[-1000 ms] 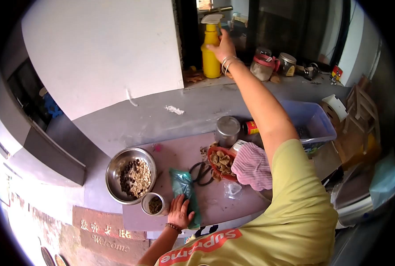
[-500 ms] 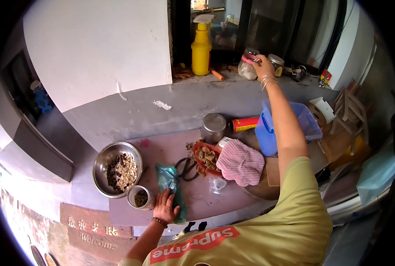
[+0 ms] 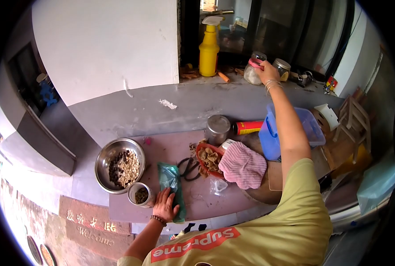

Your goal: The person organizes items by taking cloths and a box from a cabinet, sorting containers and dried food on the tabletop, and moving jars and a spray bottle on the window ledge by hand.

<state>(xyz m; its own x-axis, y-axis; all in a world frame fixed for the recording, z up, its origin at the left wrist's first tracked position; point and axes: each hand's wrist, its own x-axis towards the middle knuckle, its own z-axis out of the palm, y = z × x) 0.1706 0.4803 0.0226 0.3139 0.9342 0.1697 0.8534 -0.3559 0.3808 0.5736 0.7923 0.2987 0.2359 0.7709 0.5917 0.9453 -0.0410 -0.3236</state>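
My left hand (image 3: 164, 205) lies flat with fingers spread on the lower part of a green plastic packet (image 3: 170, 177), beside a cup of dark green bits (image 3: 140, 195). Up on the window ledge, my right hand (image 3: 267, 72) has its fingers closed on the pink band at the top of a glass jar (image 3: 252, 75) with pale contents. A second lidded jar (image 3: 281, 68) stands just right of that hand. The steel bowl (image 3: 101, 176) at the table's left holds pale pieces and dark round ones.
A yellow spray bottle (image 3: 208, 54) and a carrot (image 3: 223, 77) are on the ledge. On the table are black scissors (image 3: 189, 169), a red basket of dried pieces (image 3: 210, 159), a pink knitted cloth (image 3: 243, 165) and a metal canister (image 3: 218, 128). A blue bin (image 3: 271, 141) stands right.
My right hand has moved right, from beside the yellow spray bottle to the glass jar, and its fingers have closed on the pink band. My left hand has stayed on the green packet.
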